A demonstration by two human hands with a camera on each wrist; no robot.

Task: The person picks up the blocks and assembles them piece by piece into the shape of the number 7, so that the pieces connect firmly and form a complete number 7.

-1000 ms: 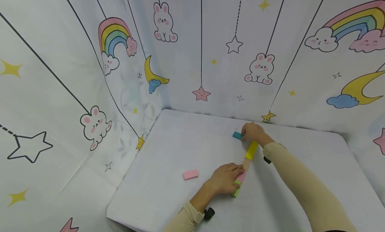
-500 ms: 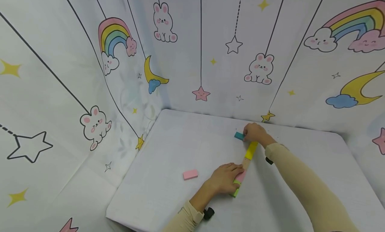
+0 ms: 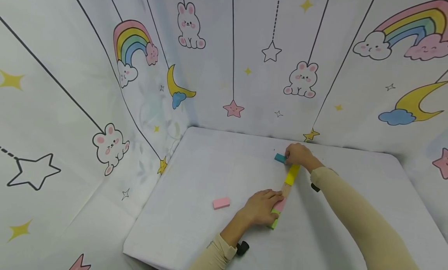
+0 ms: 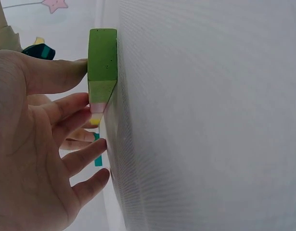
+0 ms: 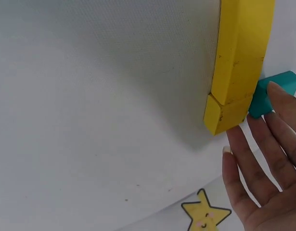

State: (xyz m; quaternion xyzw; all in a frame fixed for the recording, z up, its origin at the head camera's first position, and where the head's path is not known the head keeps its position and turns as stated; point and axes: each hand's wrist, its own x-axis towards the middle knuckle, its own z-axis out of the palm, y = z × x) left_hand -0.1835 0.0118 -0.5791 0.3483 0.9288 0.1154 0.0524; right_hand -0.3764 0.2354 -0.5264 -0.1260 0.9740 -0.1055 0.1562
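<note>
A row of wooden blocks runs end to end along the table: a green block (image 4: pixel 103 55) nearest, then a pink block (image 3: pixel 279 205), a bare wood block (image 3: pixel 286 190) and yellow blocks (image 3: pixel 292 175) at the far end. Across the near part of the row lies my left hand (image 3: pixel 261 208), its thumb on the green block and its fingers fairly straight. My right hand (image 3: pixel 299 155) pinches a teal block (image 5: pixel 276 95) between thumb and fingers, at the far end. In the right wrist view, the teal block is right beside the yellow end, with two fingertips at that end.
A loose pink block (image 3: pixel 221 203) lies on the white table (image 3: pixel 196 173), left of my left hand. Cloth walls printed with rabbits, stars and rainbows rise behind the table's back and left edges.
My right hand has slid the teal block slightly to the right, closer to the yellow end of the row. My left hand has stayed in place on the blocks.
</note>
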